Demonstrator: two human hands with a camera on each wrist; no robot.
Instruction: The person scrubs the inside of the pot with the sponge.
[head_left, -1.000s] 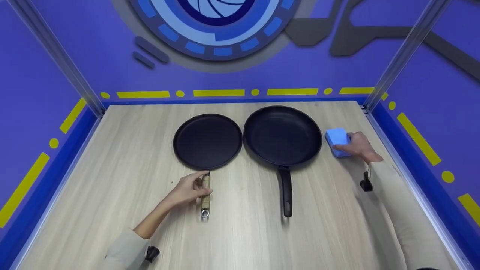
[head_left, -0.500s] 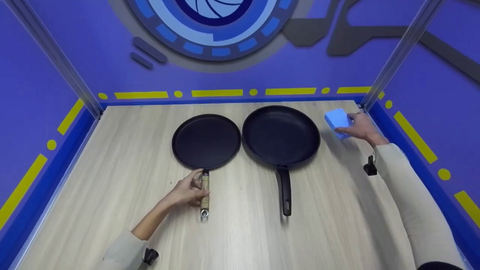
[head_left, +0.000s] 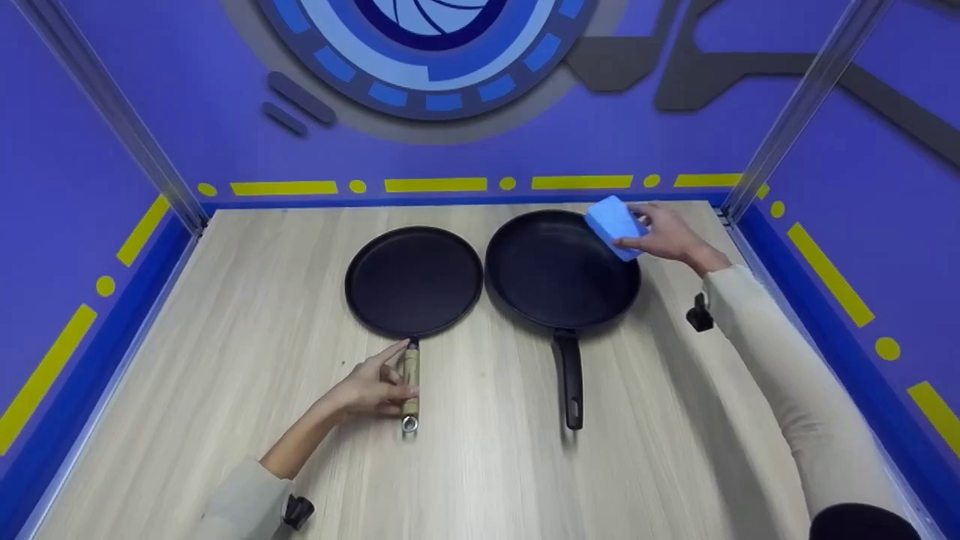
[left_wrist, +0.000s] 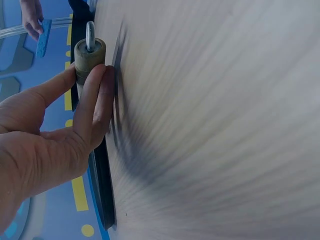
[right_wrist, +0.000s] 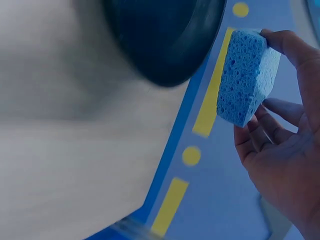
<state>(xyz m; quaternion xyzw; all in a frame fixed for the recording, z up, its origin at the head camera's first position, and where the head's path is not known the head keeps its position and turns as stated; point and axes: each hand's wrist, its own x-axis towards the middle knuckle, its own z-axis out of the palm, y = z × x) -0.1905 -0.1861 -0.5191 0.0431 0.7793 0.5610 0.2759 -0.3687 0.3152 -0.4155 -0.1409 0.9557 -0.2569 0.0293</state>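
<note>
My left hand (head_left: pixel 375 384) pinches the wooden handle (head_left: pixel 411 375) of a flat black griddle pan (head_left: pixel 414 281), which lies at the left. In the left wrist view, thumb and fingers close around that handle (left_wrist: pixel 90 56) near its metal hanging ring (left_wrist: pixel 90 36). A porous blue sponge (head_left: pixel 615 225) is held by its edges in my right hand (head_left: pixel 667 236), raised and overlapping the far right rim of a deeper black frying pan (head_left: pixel 562 270). The right wrist view shows the sponge (right_wrist: pixel 245 75) between thumb and fingers, apart from the pan (right_wrist: pixel 167 40).
The two pans sit side by side, rims close together, on a light wood table (head_left: pixel 247 315). The frying pan's black handle (head_left: pixel 571 382) points toward me. Blue panels with yellow marks (head_left: pixel 435 185) stand at the back and both sides.
My right hand has lifted the sponge off the table at the right and carried it up and left to the frying pan. The left hand stays at the griddle pan's handle.
</note>
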